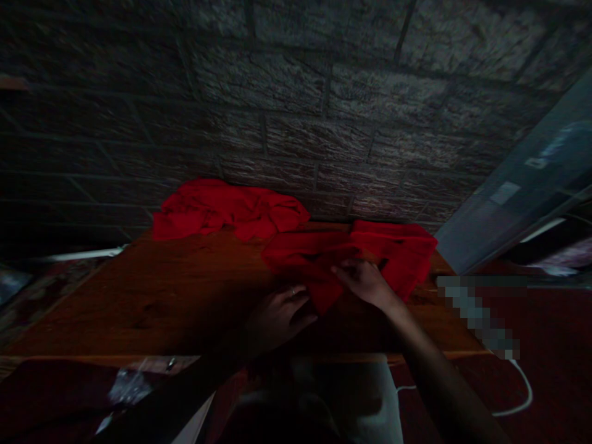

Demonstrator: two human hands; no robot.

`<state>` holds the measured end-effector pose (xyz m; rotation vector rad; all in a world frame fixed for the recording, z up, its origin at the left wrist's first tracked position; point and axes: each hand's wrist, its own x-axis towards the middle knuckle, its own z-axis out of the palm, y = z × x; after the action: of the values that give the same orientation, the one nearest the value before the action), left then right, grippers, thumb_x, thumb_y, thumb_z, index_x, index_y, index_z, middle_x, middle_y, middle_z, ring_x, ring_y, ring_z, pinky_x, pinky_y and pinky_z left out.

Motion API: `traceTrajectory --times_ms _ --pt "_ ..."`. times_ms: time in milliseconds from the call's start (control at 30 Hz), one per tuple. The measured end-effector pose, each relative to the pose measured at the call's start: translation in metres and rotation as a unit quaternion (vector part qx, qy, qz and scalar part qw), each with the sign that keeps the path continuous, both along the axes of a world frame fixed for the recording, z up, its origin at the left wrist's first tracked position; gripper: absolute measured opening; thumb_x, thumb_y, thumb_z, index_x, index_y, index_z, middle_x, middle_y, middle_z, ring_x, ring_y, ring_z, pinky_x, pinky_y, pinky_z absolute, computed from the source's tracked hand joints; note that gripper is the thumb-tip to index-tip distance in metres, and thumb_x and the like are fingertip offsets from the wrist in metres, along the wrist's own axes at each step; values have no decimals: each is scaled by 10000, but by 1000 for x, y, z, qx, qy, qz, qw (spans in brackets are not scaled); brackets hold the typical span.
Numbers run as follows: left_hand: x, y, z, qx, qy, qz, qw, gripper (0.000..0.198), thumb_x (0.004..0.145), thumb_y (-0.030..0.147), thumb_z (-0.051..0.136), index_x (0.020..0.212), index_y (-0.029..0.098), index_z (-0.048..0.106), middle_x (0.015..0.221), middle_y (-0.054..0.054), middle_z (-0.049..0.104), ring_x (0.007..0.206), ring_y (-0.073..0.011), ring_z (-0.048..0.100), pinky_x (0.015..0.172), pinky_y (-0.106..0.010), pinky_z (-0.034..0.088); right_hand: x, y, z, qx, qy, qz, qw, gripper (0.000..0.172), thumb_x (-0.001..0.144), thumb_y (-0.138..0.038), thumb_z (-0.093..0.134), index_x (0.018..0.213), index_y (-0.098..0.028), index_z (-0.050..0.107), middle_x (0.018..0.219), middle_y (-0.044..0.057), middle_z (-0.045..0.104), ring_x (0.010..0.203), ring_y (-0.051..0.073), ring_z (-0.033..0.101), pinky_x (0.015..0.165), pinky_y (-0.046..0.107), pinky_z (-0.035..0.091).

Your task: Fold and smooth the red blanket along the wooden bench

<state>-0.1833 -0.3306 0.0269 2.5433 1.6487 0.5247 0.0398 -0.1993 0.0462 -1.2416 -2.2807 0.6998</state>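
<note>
A piece of red cloth (305, 250) lies on the wooden table in front of me, with a folded corner pointing toward me. My right hand (367, 283) is on its right part, fingers curled and closed on the fabric. Just left of that corner rests my left hand (280, 314), a ring on one finger, its thumb and fingers apart at the cloth's near edge. Close by on the right is a flatter, folded-looking red cloth (407, 246). Farther back on the left, a crumpled heap of red cloth (222, 206) sits against the wall. The light is dim.
The wooden table (139, 296) stands against a brick-patterned wall (287, 135). A grey panel (518, 179) leans at the right. A white cable (527, 388) runs over the red floor beside a blurred-out object. Clear plastic (129, 385) lies below the table's front left edge.
</note>
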Motion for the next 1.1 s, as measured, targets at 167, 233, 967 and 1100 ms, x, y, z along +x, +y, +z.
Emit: traceTrajectory --times_ms 167,233,967,1100 --pt "10 -9 -7 52 56 -17 997 502 949 488 505 1268 111 595 1342 -180 593 1303 -339 489 1087 -487 382 -3 -23 -25 -155 127 78 977 407 862 -568 586 924 -179 688 801 11 664 696 138 570 613 234 403" --pt "8 -4 -2 34 53 -56 996 502 945 513 500 1257 131 596 1329 -169 603 1289 -326 503 1093 -481 372 -2 -22 -32 -228 179 68 955 425 814 -577 637 976 -187 682 841 5 659 683 120 540 589 217 397" --pt "7 30 8 -69 50 -180 980 554 864 661 528 1033 161 696 1082 -125 721 1022 -312 663 936 -399 480 14 -17 -35 -290 249 78 921 483 696 -501 763 1042 -179 665 870 20 666 704 127 571 610 252 477" --pt "-13 13 36 -76 29 -183 980 469 906 562 545 1201 219 668 1204 -84 701 1065 -252 667 916 -337 493 30 -8 -38 -248 219 100 939 390 769 -429 699 1049 -160 662 886 39 678 688 134 589 643 282 497"
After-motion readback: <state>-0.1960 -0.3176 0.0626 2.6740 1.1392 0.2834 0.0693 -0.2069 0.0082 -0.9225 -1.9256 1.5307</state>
